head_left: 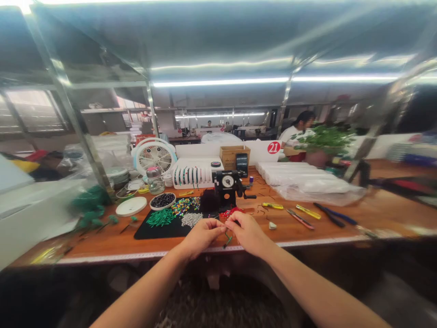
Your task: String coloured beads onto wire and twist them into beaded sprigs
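My left hand (205, 234) and my right hand (246, 232) meet over the front of the wooden bench, fingertips pinched close together. From between them hangs a thin green strand (227, 241) with small stick-like green pieces; its upper end is hidden by the fingers. To the left lies a black mat (141, 232) carrying piles of green sticks (161, 217), multicoloured beads (182, 206) and silver-grey beads (191, 220). Just beyond my fingertips is a small heap of red pieces (232, 212). Behind it stands a black hand-crank machine (228, 182) with a round dial.
At right lie yellow-handled tools (307, 211), a red-handled cutter (300, 219) and pliers (329, 214). Plastic-wrapped white rolls (303, 180) lie behind. A white spool rack (196, 172), a fan (155, 157), a dish of black beads (163, 201) and a white lid (131, 206) stand leftward. A person (297, 132) sits beyond.
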Demonstrator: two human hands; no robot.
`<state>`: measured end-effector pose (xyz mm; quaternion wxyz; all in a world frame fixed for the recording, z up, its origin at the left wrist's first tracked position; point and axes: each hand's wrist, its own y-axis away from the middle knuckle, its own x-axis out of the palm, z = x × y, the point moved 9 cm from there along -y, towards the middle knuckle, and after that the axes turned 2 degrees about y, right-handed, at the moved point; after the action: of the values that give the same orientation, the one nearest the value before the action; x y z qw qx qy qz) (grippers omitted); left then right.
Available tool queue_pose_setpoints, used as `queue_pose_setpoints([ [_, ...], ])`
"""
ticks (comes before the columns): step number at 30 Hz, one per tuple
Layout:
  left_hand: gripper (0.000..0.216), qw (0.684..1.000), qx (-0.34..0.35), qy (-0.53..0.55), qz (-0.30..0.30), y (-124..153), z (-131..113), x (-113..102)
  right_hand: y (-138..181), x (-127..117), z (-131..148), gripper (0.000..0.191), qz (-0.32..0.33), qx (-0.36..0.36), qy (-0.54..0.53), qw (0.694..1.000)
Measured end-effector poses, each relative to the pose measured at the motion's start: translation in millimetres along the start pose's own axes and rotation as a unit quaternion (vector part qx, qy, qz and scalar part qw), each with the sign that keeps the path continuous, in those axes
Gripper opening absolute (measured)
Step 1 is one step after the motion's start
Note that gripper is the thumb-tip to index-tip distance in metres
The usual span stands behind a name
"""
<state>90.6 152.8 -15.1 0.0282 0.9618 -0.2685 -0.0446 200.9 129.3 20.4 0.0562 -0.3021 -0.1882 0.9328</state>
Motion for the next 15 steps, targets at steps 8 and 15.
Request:
queue_pose_setpoints([
  [8,0.03,0.997,0.008,0.055,-0.044,2.0,1.5,-2.3,2.0,-2.6,6.0,0.013,-0.04,-0.009,-0.021,0.999],
  [15,0.027,0.983,-0.002,0.178,-0.045,0.4,14.2,-7.4,6.5,-4.4,-45.2,0.028,-0.064,0.143,-0.322,0.934],
])
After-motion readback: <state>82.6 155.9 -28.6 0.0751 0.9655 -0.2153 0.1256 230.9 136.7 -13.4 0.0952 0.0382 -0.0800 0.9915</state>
